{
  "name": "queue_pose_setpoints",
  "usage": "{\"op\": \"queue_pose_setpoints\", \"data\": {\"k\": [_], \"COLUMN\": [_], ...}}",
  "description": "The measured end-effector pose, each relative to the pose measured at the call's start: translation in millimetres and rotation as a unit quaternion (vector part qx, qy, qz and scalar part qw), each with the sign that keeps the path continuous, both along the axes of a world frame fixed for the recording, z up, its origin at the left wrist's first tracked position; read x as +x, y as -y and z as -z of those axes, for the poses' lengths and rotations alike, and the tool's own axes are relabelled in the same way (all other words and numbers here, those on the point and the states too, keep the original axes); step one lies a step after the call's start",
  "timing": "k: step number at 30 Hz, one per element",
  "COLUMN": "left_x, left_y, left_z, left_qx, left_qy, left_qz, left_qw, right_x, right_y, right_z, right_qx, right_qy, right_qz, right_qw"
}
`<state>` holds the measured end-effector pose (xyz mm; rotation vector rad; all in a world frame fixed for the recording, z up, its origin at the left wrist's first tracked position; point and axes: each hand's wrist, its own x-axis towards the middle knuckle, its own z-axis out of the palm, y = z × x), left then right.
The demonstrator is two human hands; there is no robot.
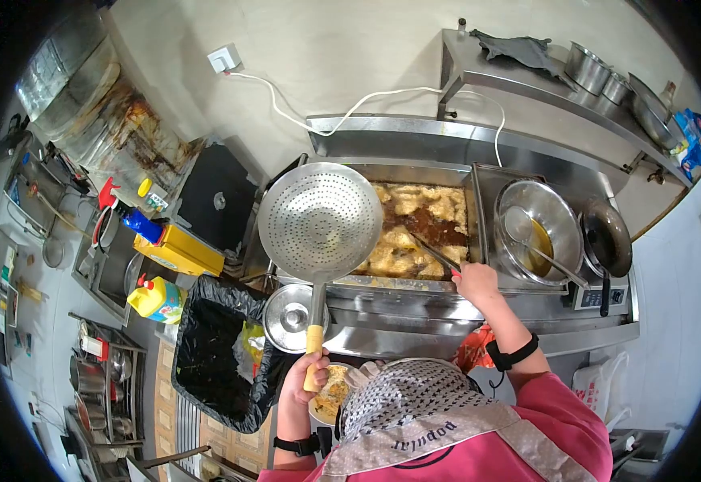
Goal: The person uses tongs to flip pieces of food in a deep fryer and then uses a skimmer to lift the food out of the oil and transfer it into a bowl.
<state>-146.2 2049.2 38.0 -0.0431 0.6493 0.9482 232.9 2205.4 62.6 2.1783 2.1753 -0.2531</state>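
My left hand [305, 377] is wrapped round the yellow grip of a large perforated skimmer [318, 221]. Its round bowl is raised in front of the left part of the fryer [477, 217] and hides some of it. Battered pieces [403, 257] float in the dark bubbling oil [439, 231]. My right hand [474, 281] is closed at the fryer's front edge on slim dark tongs [437, 254], whose tips reach in among the pieces; a bit of red shows by the fingers.
Right of the fryer sit a steel bowl [555, 271] with a ladle [545, 247] and a dark pan [608, 241]. A lidded pot [293, 317], a black-lined bin [206, 377] and a food bowl [330, 398] are near my left arm. A shelf [511, 76] juts above.
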Motion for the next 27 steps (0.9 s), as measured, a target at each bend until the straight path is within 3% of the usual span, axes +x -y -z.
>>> {"op": "queue_pose_setpoints", "data": {"k": [11, 17, 22, 27], "left_x": [-0.8, -1.2, -1.1, -1.2], "left_y": [-0.7, -0.5, 0.3, -0.2], "left_z": [1.8, 4.7, 4.3, 3.0], "left_qx": [-0.006, -0.001, 0.000, 0.002], "left_qy": [0.002, 0.016, 0.021, 0.019], "left_qz": [0.006, 0.006, 0.003, 0.004], "left_qw": [1.000, 1.000, 1.000, 1.000], "right_x": [1.5, -0.1, -3.4, -4.9], "right_y": [-1.0, 3.3, -8.6, -13.4], "right_z": [0.3, -31.3, 6.5, 5.0], "right_qx": [0.011, 0.014, 0.083, 0.042], "right_qy": [0.008, 0.037, 0.071, 0.068], "right_qz": [-0.005, -0.038, -0.072, -0.069], "right_qw": [1.000, 0.998, 0.991, 0.994]}}
